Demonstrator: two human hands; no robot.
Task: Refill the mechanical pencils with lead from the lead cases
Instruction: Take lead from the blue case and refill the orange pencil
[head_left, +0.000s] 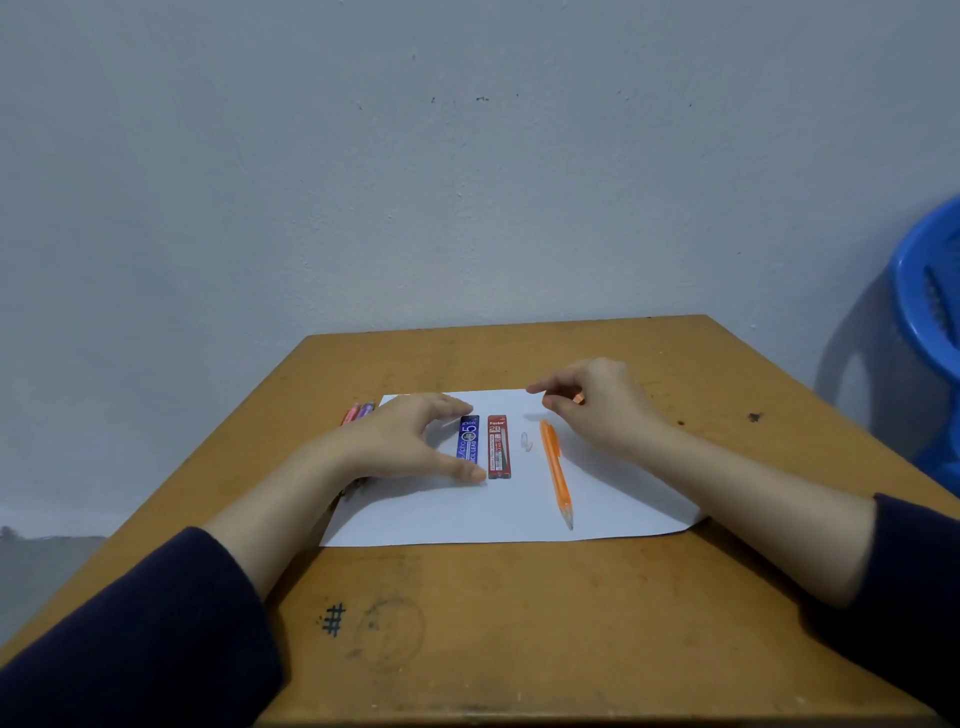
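Lead case (468, 439), blue, reads "0.5" and "PENCIL LEAD"; red lead case (498, 447) just beside it reads "Faster 2B". Both on white paper (467, 514) mid-worktop (519, 623). Clear cap (527, 441), then orange pencil (555, 467) to the right. Left hand (400, 441) grip wide, spanning the blue case. Right hand (597, 405) pinches small orange piece (578, 399). "#" mark (333, 619) inked near front edge.

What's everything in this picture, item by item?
Table: one, brown, under everything.
Paper sheet: one, white, on the table.
Blue lead case: one, blue, on the paper.
Red lead case: one, red, right beside it.
Orange pencil: one, orange, on the paper's right part.
Small clear piece: one, clear, between red case and pencil.
Other pencils: at least two, pink and purple, paper's left edge.
Chair: one, blue, far right.
Left hand: one, fingers spread over the blue case.
Right hand: one, pinching a small orange piece.
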